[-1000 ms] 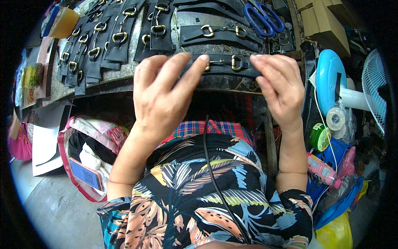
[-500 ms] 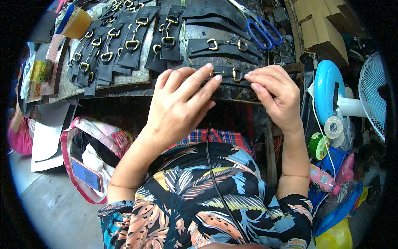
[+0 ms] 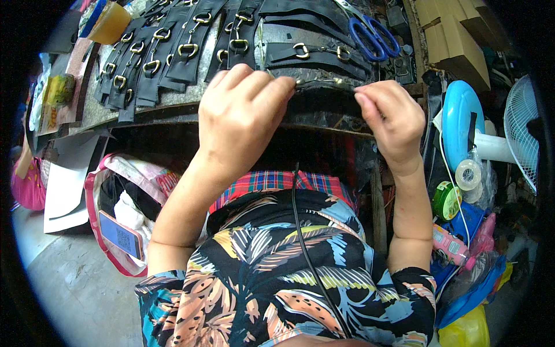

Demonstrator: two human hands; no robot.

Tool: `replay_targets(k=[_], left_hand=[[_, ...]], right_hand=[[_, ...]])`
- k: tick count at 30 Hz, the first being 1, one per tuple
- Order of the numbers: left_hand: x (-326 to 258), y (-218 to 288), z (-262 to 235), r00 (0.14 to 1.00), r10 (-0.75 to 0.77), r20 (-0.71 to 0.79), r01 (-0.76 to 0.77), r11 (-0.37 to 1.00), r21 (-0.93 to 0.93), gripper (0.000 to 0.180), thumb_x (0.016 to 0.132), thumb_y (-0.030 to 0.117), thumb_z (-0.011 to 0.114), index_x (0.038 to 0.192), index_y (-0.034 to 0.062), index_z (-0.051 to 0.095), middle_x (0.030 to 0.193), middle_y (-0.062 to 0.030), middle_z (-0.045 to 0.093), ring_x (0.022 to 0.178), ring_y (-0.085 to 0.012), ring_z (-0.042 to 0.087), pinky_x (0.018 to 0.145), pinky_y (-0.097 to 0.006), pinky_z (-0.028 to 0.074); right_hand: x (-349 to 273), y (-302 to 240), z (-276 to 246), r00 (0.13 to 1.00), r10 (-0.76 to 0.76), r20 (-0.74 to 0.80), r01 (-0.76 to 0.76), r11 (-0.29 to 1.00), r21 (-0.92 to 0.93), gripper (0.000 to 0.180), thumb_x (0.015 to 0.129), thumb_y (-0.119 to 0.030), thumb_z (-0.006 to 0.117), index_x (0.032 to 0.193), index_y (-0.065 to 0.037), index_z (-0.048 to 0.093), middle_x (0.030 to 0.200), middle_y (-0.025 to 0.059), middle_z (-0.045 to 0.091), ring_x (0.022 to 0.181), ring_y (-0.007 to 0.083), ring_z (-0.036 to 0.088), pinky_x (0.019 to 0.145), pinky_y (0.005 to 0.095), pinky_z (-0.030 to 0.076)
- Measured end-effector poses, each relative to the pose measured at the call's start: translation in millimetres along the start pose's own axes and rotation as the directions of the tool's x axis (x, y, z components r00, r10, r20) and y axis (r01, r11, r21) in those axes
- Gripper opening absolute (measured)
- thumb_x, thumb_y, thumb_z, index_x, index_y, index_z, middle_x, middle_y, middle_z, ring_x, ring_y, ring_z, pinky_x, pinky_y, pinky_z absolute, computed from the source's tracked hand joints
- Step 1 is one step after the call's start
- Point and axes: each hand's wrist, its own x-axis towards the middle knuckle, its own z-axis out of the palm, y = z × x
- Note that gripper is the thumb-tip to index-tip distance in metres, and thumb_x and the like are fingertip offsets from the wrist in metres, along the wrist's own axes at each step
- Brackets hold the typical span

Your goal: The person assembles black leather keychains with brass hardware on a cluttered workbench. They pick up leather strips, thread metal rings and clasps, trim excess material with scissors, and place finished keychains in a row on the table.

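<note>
A black leather-like strap with gold-coloured metal hardware [image 3: 325, 85] is stretched between my two hands at the near edge of the workbench, lifted and seen nearly edge-on. My left hand [image 3: 245, 118] is closed on its left end, knuckles up, fingertips hidden. At the other end my right hand [image 3: 393, 121] pinches it between thumb and fingers. Just beyond lies another black strap [image 3: 321, 58] with two gold-coloured rings joined by a bar. Rows of similar finished straps [image 3: 188, 49] hang side by side on the left part of the bench.
Blue-handled scissors [image 3: 374, 37] lie at the back right, beside cardboard boxes [image 3: 457, 49]. A yellowish tub [image 3: 110, 24] stands at the far left. To the right are a white fan [image 3: 520, 130] and a blue round object [image 3: 459, 118]. A bag with a phone [image 3: 120, 234] sits below left.
The strap that lay flat on the bench is now raised and tilted between my hands. My left hand has closed from spread fingers into a grip.
</note>
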Motion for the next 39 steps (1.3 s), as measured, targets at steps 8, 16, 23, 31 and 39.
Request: replay_targets(k=[8, 16, 23, 31, 39], left_hand=[[-1, 37, 19, 0.74, -0.59, 0.323, 0.53, 0.216, -0.82, 0.013, 0.095, 0.006, 0.073, 0.103, -0.0038, 0.072, 0.086, -0.0059, 0.075, 0.074, -0.0087, 0.07, 0.065, -0.023, 0.057], [-1, 28, 16, 0.738, -0.522, 0.428, 0.58, 0.165, -0.798, 0.022, 0.1, 0.01, 0.068, 0.115, -0.006, 0.069, 0.098, -0.0086, 0.074, 0.081, -0.0133, 0.072, 0.072, -0.028, 0.063], [-2, 28, 15, 0.726, -0.509, 0.462, 0.608, 0.16, -0.778, 0.025, 0.102, 0.01, 0.065, 0.12, -0.0072, 0.068, 0.102, -0.0116, 0.075, 0.086, -0.0174, 0.075, 0.074, -0.029, 0.064], [-2, 15, 12, 0.697, -0.423, 0.579, 0.632, -0.018, -0.775, 0.03, 0.103, 0.008, 0.061, 0.128, -0.0076, 0.065, 0.11, -0.014, 0.073, 0.092, -0.0196, 0.075, 0.083, -0.032, 0.064], [-7, 20, 15, 0.748, -0.424, 0.511, 0.608, 0.13, -0.783, 0.035, 0.095, 0.0, 0.07, 0.128, -0.0075, 0.065, 0.109, -0.0144, 0.075, 0.096, -0.0167, 0.073, 0.086, -0.03, 0.061]], right_hand=[[-9, -38, 27, 0.973, 0.219, -0.074, -0.182, 0.922, 0.343, 0.022, 0.086, -0.012, 0.082, 0.101, 0.002, 0.075, 0.093, 0.0146, 0.072, 0.077, 0.0237, 0.071, 0.069, 0.0308, 0.057], [-18, -30, 33, 0.99, 0.059, -0.124, -0.022, 0.958, 0.286, 0.027, 0.081, 0.002, 0.079, 0.107, -0.001, 0.077, 0.099, 0.0131, 0.073, 0.086, 0.0262, 0.072, 0.075, 0.0335, 0.058], [-20, -32, 43, 0.984, 0.012, -0.179, 0.019, 0.985, 0.17, 0.029, 0.077, 0.001, 0.083, 0.105, -0.005, 0.079, 0.092, 0.0092, 0.067, 0.079, 0.0255, 0.068, 0.068, 0.034, 0.056], [-15, -30, 40, 0.983, -0.125, -0.135, 0.133, 0.99, 0.051, 0.033, 0.072, 0.001, 0.082, 0.105, -0.004, 0.077, 0.095, 0.0109, 0.066, 0.077, 0.0263, 0.066, 0.065, 0.0352, 0.056], [-17, -35, 43, 0.989, -0.06, -0.133, 0.065, 0.997, 0.037, 0.032, 0.073, 0.001, 0.081, 0.105, -0.004, 0.076, 0.094, 0.01, 0.065, 0.077, 0.0267, 0.066, 0.066, 0.0352, 0.056]])
